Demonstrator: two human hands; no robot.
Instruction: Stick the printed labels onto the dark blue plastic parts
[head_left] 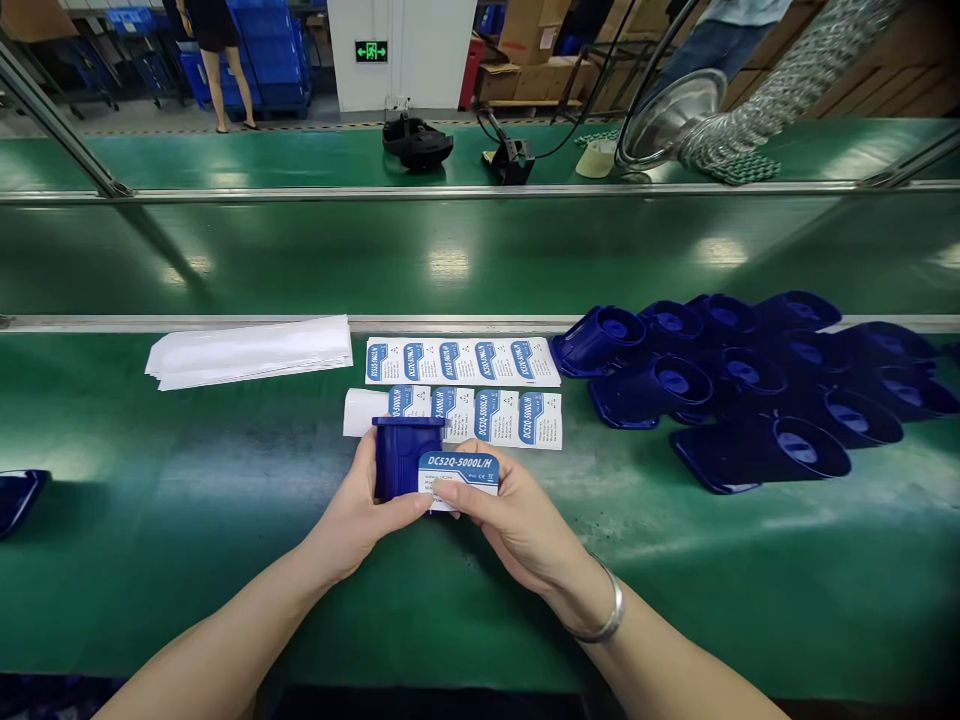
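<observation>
My left hand point(369, 510) grips a dark blue plastic housing point(405, 455) by its left side, thumb across the lower front. A blue-and-white label point(457, 470) printed DC52Q-5000L/H is pinched in my right hand point(510, 515); it overlaps the front right of the housing. Whether the label touches the housing, I cannot tell. Just behind the hands lies a label sheet point(496, 418) with a bare white stretch at its left end. Farther back rests another sheet of the same labels point(461, 362).
Many similar blue housings point(757, 390) stand in rows at the right. White paper strips point(251, 352) are stacked at the left, and one blue part point(21, 500) sits by the left edge. Beyond a metal rail point(480, 192) are a black device point(418, 142) and a flexible duct point(780, 90).
</observation>
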